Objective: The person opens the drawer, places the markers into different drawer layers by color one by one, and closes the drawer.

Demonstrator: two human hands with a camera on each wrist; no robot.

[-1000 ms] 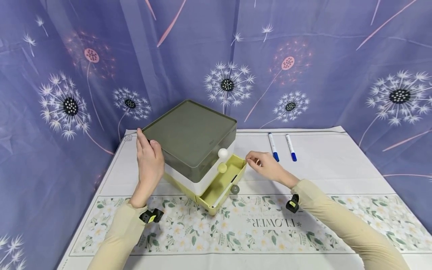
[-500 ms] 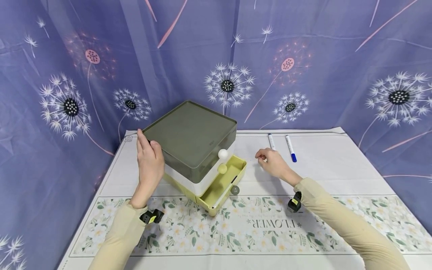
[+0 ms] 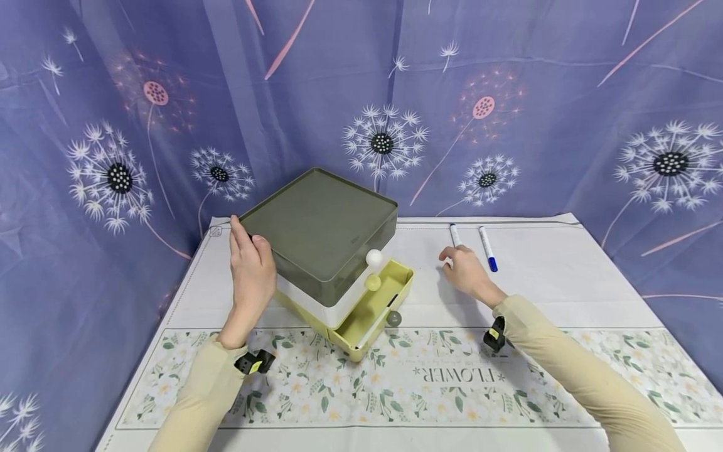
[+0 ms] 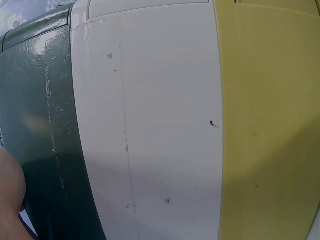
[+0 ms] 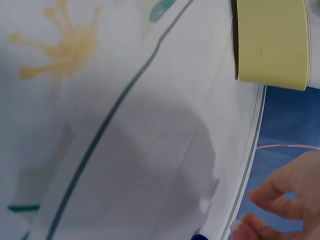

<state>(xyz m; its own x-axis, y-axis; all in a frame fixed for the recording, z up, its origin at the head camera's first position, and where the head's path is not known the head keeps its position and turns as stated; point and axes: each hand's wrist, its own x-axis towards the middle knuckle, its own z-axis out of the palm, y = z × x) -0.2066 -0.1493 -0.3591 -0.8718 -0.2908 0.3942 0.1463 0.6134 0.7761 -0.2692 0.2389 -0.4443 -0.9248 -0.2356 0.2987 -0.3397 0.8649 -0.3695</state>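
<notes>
My left hand (image 3: 251, 270), fingers straight, rests against the left side of a stacked desktop drawer box (image 3: 319, 226). Its dark green top tier, white middle tier (image 4: 150, 120) and yellow-green bottom tier (image 4: 270, 120) fill the left wrist view. The bottom drawer (image 3: 403, 285) is pulled out; a slim white pen with a dark end (image 3: 373, 323) lies along its front wall. My right hand (image 3: 467, 271) hovers over the table with loosely bent fingers, holding nothing. Behind it lies a white marker (image 3: 454, 233), its lower end hidden in the head view. A blue cap (image 5: 200, 237) shows below the fingertips.
A second marker with a blue cap (image 3: 488, 250) lies to the right of the hand. White, yellow-green and grey round knobs (image 3: 393, 319) stick out from the drawer fronts. A flower-printed cloth (image 3: 440, 398) covers the table, and a purple curtain (image 3: 294, 113) hangs behind.
My right hand has left the drawer's right corner and moved right, to the nearer marker. The left hand stays on the box, and the drawer has not moved.
</notes>
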